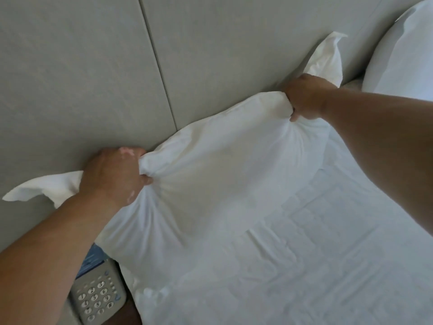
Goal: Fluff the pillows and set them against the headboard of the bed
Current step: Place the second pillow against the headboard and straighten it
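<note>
A: What do you have on the head camera?

B: I see a white pillow [210,165] lying at the head of the bed [316,266], its long upper edge pressed against the grey padded headboard [93,78]. Both hands are on it.

A: How are the hands placed?

B: The left hand [114,174] is clenched around a bunch of fabric at the pillow's left end, fingers curled tight, and the loose corner of the case sticks out beyond the wrist toward the left. The right hand [304,97] is closed the same way on the right end, thumb tucked under, with the other free corner of the case standing up behind it against the headboard.

A: Is the pillow flat?

B: I see it sagging between the two grips, with creases fanning out from each fist. Its lower part rests on the white quilted bed cover.

A: Anything else nearby?

B: A second pillow [403,50] stands in the upper right corner, leaning on the headboard, just beside the right hand's end of the first one. At the lower left, below the left forearm, I see a telephone [98,299] with a number keypad, partly hidden by the arm, next to the edge of the bed.
</note>
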Demonstrator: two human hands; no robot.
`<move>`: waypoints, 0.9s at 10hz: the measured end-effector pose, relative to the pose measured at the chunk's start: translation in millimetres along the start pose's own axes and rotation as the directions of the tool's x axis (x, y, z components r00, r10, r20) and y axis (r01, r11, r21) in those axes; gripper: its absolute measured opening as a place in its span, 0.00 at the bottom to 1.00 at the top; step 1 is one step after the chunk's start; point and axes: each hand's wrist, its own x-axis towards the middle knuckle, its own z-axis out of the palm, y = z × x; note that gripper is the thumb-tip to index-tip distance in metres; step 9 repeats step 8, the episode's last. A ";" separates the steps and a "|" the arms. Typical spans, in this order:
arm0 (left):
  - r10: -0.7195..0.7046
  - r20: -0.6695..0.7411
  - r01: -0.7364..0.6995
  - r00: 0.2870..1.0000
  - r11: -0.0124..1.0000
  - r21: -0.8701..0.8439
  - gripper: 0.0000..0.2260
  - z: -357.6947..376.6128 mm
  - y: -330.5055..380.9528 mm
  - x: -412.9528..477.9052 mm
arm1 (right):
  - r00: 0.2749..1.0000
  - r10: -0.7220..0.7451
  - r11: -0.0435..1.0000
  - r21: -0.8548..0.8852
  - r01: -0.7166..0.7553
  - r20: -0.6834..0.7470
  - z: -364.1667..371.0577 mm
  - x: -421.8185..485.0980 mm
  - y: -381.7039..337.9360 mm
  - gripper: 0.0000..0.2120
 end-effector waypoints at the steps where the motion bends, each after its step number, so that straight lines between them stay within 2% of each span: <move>1: -0.033 0.011 0.033 0.999 0.999 -0.025 0.17 15.1 1.5 -2.1 | 1.000 -0.002 0.997 -0.074 0.000 -0.024 22.4 6.3 -8.9 0.34; 2: -0.036 0.023 0.036 0.999 0.999 -0.033 0.18 18.7 0.8 -2.0 | 0.997 -0.030 0.993 -0.113 0.021 -0.074 29.5 5.1 -10.6 0.37; 3: -0.052 0.088 0.055 0.995 0.998 -0.036 0.21 13.9 -0.5 0.0 | 0.986 -0.054 0.993 -0.112 0.036 -0.161 30.8 -0.2 -5.0 0.35; 4: -0.068 0.158 0.077 0.985 0.996 -0.053 0.26 5.0 -0.2 -0.8 | 0.980 -0.067 0.997 -0.045 0.059 -0.186 23.1 -12.5 1.7 0.35; 5: -0.080 0.231 0.096 0.970 0.994 -0.057 0.33 -8.7 0.0 -6.1 | 0.979 -0.020 0.995 0.095 0.041 -0.205 8.9 -33.1 14.4 0.39; 6: -0.083 0.272 0.104 0.959 0.993 -0.062 0.39 -24.8 1.5 -18.7 | 0.980 0.054 0.976 0.215 -0.011 -0.194 3.4 -77.6 22.7 0.40; 8: -0.097 0.248 0.128 0.964 0.985 -0.114 0.37 -47.3 11.4 -61.3 | 0.993 0.115 0.850 0.521 -0.082 -0.032 27.2 -222.7 23.3 0.40; 9: -0.097 0.248 0.128 0.964 0.985 -0.114 0.37 -47.3 11.4 -61.3 | 0.993 0.115 0.850 0.521 -0.082 -0.032 27.2 -222.7 23.3 0.40</move>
